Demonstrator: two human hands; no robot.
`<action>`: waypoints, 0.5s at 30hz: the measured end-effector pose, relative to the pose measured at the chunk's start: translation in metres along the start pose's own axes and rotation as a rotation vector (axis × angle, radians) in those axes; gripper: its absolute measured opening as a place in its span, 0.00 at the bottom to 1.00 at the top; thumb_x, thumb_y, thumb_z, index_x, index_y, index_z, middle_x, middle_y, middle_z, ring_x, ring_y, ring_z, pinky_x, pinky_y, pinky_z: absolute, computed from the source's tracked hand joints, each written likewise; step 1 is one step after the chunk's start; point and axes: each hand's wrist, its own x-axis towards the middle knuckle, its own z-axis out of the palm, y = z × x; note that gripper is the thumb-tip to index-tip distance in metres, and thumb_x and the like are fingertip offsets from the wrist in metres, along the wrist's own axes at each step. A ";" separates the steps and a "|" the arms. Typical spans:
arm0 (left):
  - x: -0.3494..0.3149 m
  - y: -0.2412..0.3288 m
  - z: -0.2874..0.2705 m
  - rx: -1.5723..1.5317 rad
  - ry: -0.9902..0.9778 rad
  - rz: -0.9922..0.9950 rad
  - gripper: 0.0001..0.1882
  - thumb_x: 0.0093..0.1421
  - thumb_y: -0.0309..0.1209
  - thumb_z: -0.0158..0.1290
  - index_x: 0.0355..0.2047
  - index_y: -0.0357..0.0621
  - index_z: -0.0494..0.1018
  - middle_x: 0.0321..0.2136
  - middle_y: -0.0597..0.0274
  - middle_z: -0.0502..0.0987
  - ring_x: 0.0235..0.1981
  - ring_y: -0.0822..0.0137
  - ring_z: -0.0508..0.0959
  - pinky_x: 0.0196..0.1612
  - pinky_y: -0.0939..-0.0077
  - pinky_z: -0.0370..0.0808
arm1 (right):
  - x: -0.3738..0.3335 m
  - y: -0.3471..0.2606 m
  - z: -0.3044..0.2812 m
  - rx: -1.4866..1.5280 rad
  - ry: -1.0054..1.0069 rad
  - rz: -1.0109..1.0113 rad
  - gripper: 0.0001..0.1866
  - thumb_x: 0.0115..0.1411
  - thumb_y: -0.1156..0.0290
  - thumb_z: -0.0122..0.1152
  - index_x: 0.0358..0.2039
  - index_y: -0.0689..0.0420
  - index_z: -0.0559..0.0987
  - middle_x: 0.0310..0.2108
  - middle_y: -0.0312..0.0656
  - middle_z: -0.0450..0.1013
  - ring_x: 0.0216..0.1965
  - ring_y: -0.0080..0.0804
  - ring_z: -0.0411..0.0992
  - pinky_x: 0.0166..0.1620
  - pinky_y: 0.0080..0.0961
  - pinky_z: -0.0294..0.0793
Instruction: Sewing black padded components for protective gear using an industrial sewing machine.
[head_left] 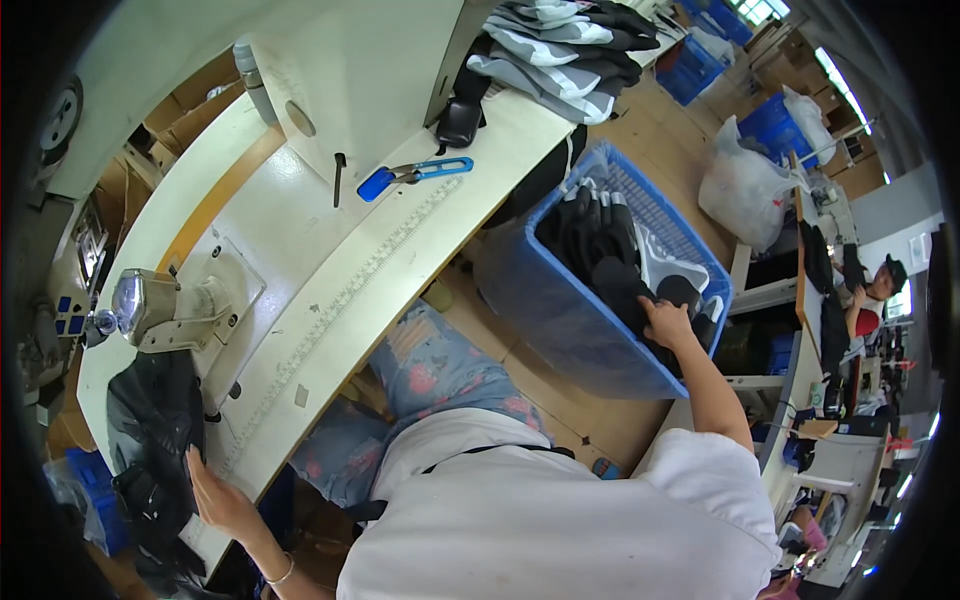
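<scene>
My left hand [222, 502] lies at the table's near-left edge with its fingers stretched out, the tips against a bunched black fabric piece [155, 420]. That fabric hangs down over the edge, below the metal head of a sewing machine [165, 308]. On my right, a blue plastic basket [585, 340] stands on the floor, holding several black, grey and white fabric pieces [590, 235]. My right hand [668, 322] reaches into it, thumb and fingers closed on the edge of a black fabric piece [618, 290]; the fingertips are partly hidden.
Blue-handled thread snips [415, 177] lie on the white table [480, 150], beyond a printed ruler strip [350, 300]. A stack of grey and black pieces [565, 60] sits at the table's far end. Right of the basket are a plastic bag [745, 185] and another workbench, with a person [865, 310] behind it.
</scene>
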 end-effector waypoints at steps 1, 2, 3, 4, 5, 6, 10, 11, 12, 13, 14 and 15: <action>0.005 0.007 0.001 -0.011 -0.003 0.002 0.17 0.58 0.18 0.47 0.48 0.36 0.71 0.43 0.52 0.78 0.47 0.52 0.76 0.51 0.69 0.72 | -0.003 0.008 0.000 0.063 0.144 0.014 0.25 0.51 0.67 0.56 0.53 0.46 0.71 0.39 0.46 0.76 0.43 0.42 0.74 0.49 0.49 0.69; 0.012 0.012 -0.002 -0.044 -0.012 0.030 0.17 0.59 0.21 0.48 0.49 0.37 0.71 0.45 0.53 0.77 0.49 0.53 0.75 0.53 0.66 0.70 | 0.001 0.029 0.015 0.128 0.360 0.012 0.17 0.52 0.69 0.52 0.44 0.50 0.76 0.38 0.50 0.76 0.39 0.48 0.75 0.44 0.42 0.72; 0.016 0.018 -0.008 -0.059 -0.021 0.047 0.16 0.59 0.24 0.49 0.49 0.38 0.70 0.47 0.54 0.76 0.51 0.53 0.73 0.55 0.63 0.68 | 0.000 0.033 0.006 0.288 0.522 0.131 0.16 0.52 0.69 0.52 0.42 0.52 0.77 0.38 0.52 0.75 0.39 0.50 0.74 0.43 0.43 0.72; 0.021 0.029 -0.014 -0.057 -0.023 0.033 0.16 0.59 0.24 0.49 0.49 0.38 0.70 0.47 0.54 0.76 0.51 0.53 0.73 0.55 0.63 0.68 | -0.007 0.035 -0.017 0.446 0.684 0.249 0.14 0.52 0.70 0.51 0.40 0.54 0.78 0.38 0.54 0.74 0.38 0.52 0.73 0.42 0.43 0.72; 0.027 0.045 -0.021 -0.006 -0.065 0.061 0.19 0.59 0.27 0.51 0.51 0.38 0.69 0.50 0.54 0.73 0.55 0.54 0.70 0.57 0.59 0.64 | -0.020 0.041 -0.039 0.472 0.795 0.392 0.15 0.52 0.70 0.51 0.40 0.55 0.77 0.38 0.57 0.73 0.39 0.54 0.73 0.41 0.44 0.71; 0.031 0.060 -0.026 0.041 -0.105 0.096 0.22 0.58 0.31 0.53 0.52 0.39 0.68 0.53 0.54 0.71 0.58 0.54 0.66 0.60 0.55 0.60 | -0.035 0.048 -0.059 0.499 0.907 0.543 0.16 0.52 0.70 0.50 0.41 0.55 0.77 0.38 0.61 0.72 0.39 0.56 0.72 0.41 0.45 0.71; 0.016 0.130 -0.031 -0.645 -0.148 -0.011 0.30 0.48 0.28 0.60 0.53 0.37 0.67 0.51 0.49 0.69 0.55 0.51 0.67 0.60 0.58 0.58 | -0.087 0.050 -0.121 1.342 1.107 0.305 0.18 0.54 0.75 0.46 0.45 0.63 0.74 0.36 0.46 0.76 0.36 0.35 0.74 0.42 0.31 0.71; 0.015 0.157 -0.030 -0.956 -0.389 -0.075 0.30 0.47 0.25 0.61 0.52 0.36 0.67 0.51 0.50 0.70 0.53 0.53 0.68 0.58 0.61 0.61 | -0.106 0.024 -0.141 1.506 1.136 0.251 0.18 0.55 0.78 0.46 0.47 0.67 0.72 0.38 0.39 0.74 0.39 0.27 0.71 0.45 0.24 0.68; 0.026 0.184 -0.029 -1.226 -0.656 0.000 0.29 0.48 0.28 0.61 0.52 0.36 0.67 0.50 0.51 0.70 0.52 0.56 0.70 0.56 0.63 0.63 | -0.117 -0.010 -0.155 1.577 1.195 0.183 0.20 0.55 0.79 0.46 0.49 0.66 0.71 0.41 0.41 0.73 0.41 0.28 0.70 0.47 0.23 0.67; 0.023 0.208 -0.020 -1.444 -0.850 0.053 0.30 0.52 0.32 0.59 0.55 0.37 0.65 0.52 0.52 0.69 0.55 0.59 0.68 0.58 0.66 0.62 | -0.126 -0.047 -0.162 1.653 1.248 0.110 0.22 0.54 0.79 0.46 0.51 0.66 0.70 0.44 0.42 0.72 0.43 0.28 0.70 0.49 0.23 0.66; 0.025 0.239 -0.013 -1.831 -0.976 0.100 0.32 0.58 0.38 0.55 0.59 0.38 0.59 0.57 0.53 0.64 0.59 0.60 0.63 0.60 0.68 0.60 | -0.139 -0.083 -0.165 1.684 1.291 0.041 0.23 0.54 0.79 0.46 0.53 0.64 0.69 0.47 0.42 0.70 0.45 0.29 0.70 0.51 0.24 0.67; 0.019 0.262 -0.007 -2.041 -1.090 0.030 0.33 0.62 0.41 0.51 0.62 0.38 0.55 0.60 0.54 0.59 0.63 0.60 0.58 0.62 0.69 0.57 | -0.144 -0.113 -0.155 1.726 1.226 -0.003 0.25 0.54 0.80 0.46 0.55 0.63 0.67 0.50 0.41 0.69 0.48 0.31 0.68 0.53 0.26 0.65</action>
